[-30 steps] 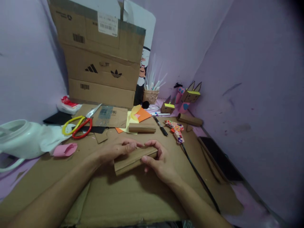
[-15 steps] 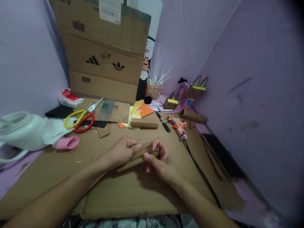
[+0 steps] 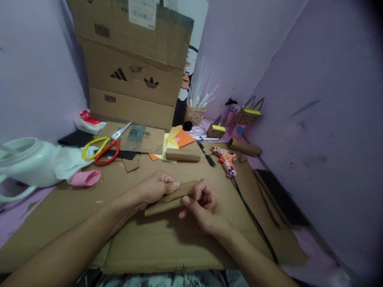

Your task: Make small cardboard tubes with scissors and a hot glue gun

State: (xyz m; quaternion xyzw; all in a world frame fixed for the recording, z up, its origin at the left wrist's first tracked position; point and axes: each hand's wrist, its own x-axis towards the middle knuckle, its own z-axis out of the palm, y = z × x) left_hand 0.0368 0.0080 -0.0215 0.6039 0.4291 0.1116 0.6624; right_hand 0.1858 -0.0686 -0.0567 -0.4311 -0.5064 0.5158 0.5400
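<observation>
Head view shows that the left hand [image 3: 157,187], earlier more open, now pinches the folded cardboard [image 3: 166,206] left of the glue gun [image 3: 226,160], and the right hand [image 3: 206,205] grips its other end, seemingly steadying it.

The folded cardboard piece [image 3: 181,192] is plain brown, long and narrow, with a broad upper panel and a slimmer front strip divided by a dark lengthwise gap. It lies aslant, its left end nearer the wearer, gripped between the left hand [image 3: 159,189] and right hand [image 3: 203,205], whose fingers partly cover it.
</observation>
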